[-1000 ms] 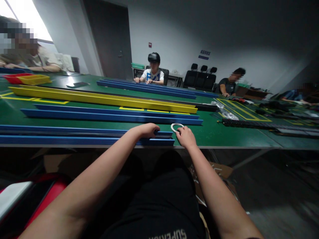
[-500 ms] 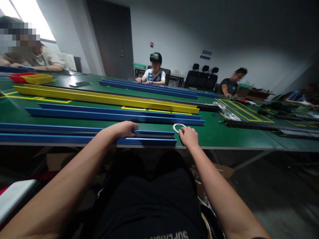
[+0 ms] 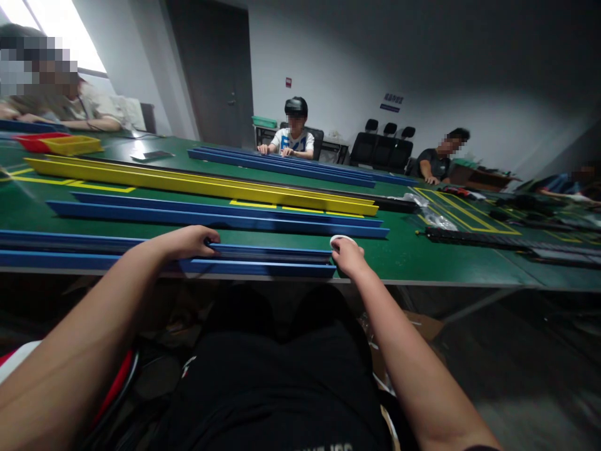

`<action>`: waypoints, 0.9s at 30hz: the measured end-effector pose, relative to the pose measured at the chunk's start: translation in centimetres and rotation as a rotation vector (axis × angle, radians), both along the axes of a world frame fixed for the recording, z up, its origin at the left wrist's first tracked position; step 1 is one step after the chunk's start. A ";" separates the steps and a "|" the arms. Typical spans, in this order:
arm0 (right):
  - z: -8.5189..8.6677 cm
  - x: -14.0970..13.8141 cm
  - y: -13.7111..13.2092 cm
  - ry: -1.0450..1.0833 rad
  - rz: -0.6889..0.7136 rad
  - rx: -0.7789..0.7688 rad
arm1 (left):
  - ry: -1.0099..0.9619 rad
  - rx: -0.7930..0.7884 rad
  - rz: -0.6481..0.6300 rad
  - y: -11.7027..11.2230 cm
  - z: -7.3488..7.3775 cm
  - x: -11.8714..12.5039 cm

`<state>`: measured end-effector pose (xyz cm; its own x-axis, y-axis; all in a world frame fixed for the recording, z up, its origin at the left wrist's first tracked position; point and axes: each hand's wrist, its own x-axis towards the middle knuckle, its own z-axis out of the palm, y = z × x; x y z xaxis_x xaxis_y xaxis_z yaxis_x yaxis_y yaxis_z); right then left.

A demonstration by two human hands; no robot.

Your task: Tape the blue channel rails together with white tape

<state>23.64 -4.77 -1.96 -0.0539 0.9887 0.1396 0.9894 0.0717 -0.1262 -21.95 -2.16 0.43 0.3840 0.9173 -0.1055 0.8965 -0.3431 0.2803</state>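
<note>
A long blue channel rail (image 3: 272, 262) lies along the near edge of the green table (image 3: 404, 254). My left hand (image 3: 190, 242) rests on top of it with fingers curled over the rail. My right hand (image 3: 347, 255) is closed at the rail's right end, holding a white tape roll (image 3: 342, 239) of which only the top edge shows above the fingers.
Another blue rail (image 3: 220, 216) and a long yellow rail (image 3: 201, 186) lie further back, with more blue rails (image 3: 282, 166) beyond. Black tracks (image 3: 479, 238) sit to the right. Yellow and red trays (image 3: 66, 145) stand far left. Several other people sit around the table.
My left hand has slid leftward along the blue rail. My right hand has closed over the white roll at the rail's end, so less of the ring shows.
</note>
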 end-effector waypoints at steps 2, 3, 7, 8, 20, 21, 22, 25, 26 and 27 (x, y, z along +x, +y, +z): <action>0.2 0.2 0.2 0.002 0.092 0.015 | 0.013 -0.017 0.016 -0.3 0.0 -0.5; 0.4 0.2 0.4 0.007 0.149 0.005 | 0.016 -0.028 0.016 -0.4 0.1 -0.6; 1.2 -0.1 1.4 0.040 0.354 -0.034 | 0.027 -0.035 0.020 -0.8 0.2 -0.2; 1.3 -0.2 1.8 0.060 0.392 -0.042 | 0.034 -0.026 0.023 -0.9 0.2 -0.1; 3.5 -5.1 0.6 0.085 0.372 0.046 | 0.027 0.019 0.091 -0.9 -0.1 0.2; 3.6 -6.6 -0.2 0.030 0.381 0.018 | 0.019 0.026 0.093 -0.9 -0.1 0.2; 3.6 -8.2 -1.1 -0.020 0.374 -0.007 | 0.013 0.030 0.095 -0.9 -0.2 0.2; 2.9 -12.6 -3.4 -0.094 0.331 0.049 | 0.006 0.042 0.104 -0.9 -0.3 0.2; 2.6 -13.6 -4.0 -0.105 0.317 0.086 | 0.006 0.044 0.107 -0.9 -0.2 0.1; 2.3 -14.4 -4.4 -0.113 0.295 0.120 | 0.005 0.046 0.109 -1.0 -0.2 0.1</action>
